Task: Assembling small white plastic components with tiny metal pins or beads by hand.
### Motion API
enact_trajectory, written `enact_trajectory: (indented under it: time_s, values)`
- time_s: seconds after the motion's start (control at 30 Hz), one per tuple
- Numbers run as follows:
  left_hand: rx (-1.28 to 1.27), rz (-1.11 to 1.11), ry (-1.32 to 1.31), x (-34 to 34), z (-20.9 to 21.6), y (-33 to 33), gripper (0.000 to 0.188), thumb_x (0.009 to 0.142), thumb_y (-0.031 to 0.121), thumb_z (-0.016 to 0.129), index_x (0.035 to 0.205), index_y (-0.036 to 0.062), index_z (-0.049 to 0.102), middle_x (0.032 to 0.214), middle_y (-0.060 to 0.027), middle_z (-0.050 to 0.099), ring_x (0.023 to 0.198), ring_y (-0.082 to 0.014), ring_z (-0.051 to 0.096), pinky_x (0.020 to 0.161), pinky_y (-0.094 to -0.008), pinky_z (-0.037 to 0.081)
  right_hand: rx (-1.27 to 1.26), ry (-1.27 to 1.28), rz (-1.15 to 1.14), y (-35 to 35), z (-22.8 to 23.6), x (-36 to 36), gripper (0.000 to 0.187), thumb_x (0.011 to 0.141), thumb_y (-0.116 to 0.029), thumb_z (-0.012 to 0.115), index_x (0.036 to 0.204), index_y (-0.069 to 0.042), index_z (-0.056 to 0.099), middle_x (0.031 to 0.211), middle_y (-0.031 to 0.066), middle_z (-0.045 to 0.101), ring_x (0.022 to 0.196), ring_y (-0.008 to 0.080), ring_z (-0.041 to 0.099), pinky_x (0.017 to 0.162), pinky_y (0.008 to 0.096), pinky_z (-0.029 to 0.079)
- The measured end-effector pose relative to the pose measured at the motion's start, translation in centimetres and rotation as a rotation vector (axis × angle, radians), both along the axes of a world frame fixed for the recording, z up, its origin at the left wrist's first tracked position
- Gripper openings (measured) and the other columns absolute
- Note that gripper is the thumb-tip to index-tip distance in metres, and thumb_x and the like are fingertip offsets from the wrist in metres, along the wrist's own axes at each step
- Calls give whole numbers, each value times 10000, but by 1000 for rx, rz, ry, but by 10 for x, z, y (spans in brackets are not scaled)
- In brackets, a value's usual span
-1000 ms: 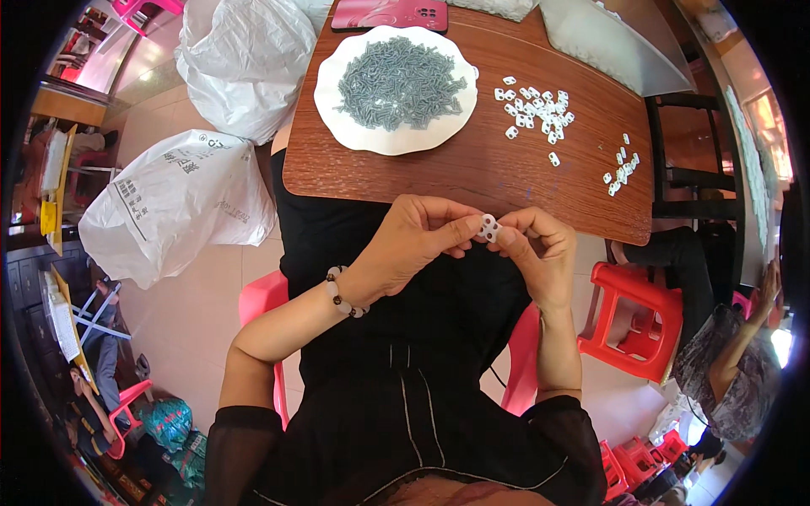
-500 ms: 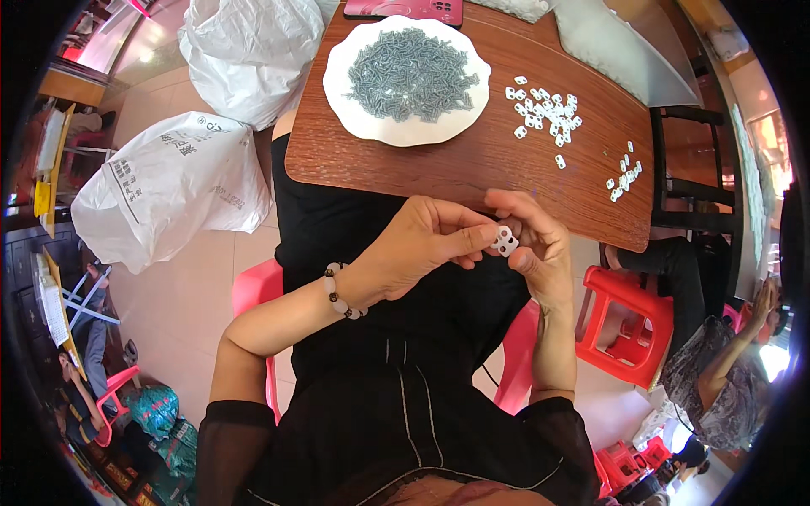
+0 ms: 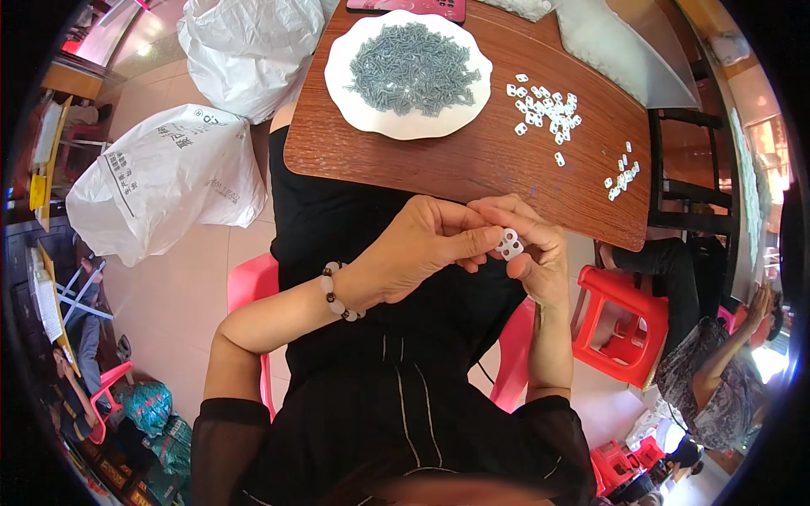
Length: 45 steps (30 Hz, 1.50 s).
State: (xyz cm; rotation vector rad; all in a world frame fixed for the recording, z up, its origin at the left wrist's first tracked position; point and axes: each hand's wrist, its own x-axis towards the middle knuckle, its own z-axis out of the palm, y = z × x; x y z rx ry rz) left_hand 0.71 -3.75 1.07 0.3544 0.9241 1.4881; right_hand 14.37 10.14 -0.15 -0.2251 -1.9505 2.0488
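Just off the table's near edge, my left hand (image 3: 434, 240) pinches a small white plastic piece with round holes (image 3: 510, 245) between thumb and fingers. My right hand (image 3: 536, 249) is closed around the other side of the same piece, its thumb below and fingers curled above. Whether the right fingers hold anything more is hidden. Beyond my hands, a white scalloped plate (image 3: 337, 93) bears a heap of small grey screw-like pins (image 3: 413, 67). To its right lies a loose group of small white two-holed pieces (image 3: 548, 111), with a smaller cluster of white pieces (image 3: 624, 179) nearer the table's right edge.
The brown wooden table (image 3: 405, 169) has a pink phone-like case (image 3: 413, 8) at its far edge and a white bag (image 3: 620, 51) at the far right. White sacks (image 3: 169, 177) stand on the floor at left. A red stool (image 3: 620, 325) and a seated person (image 3: 717, 371) are at right.
My right fingers have drawn in closer over the white piece, and the piece has shifted slightly right and tilted. My left hand keeps its pinch.
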Motion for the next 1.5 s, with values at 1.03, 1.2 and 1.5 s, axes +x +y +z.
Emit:
enact_trajectory:
  time_s: [1.03,1.2,1.5]
  values:
    - [18,49,78,10,12,-6,161,859,172,694,828,18,728,689,-4,646,590,-36,509,533,-175,396,173,143,-90,-8,3,-2,575,708,-471,731,1025,8,699,1020,137,686,910,233,554,793,343,445]
    - [-6,27,95,11,13,-6,166,855,170,697,827,9,727,679,-12,648,583,-42,525,527,-178,412,206,149,-151,-12,6,-3,494,750,-447,721,957,1,716,961,140,706,837,223,573,754,328,451]
    - [8,35,60,13,9,-6,182,852,188,710,857,7,730,692,-21,655,592,-46,541,532,-174,423,187,161,-154,-13,3,-2,476,776,-430,709,965,7,702,944,144,708,815,210,579,751,320,450]
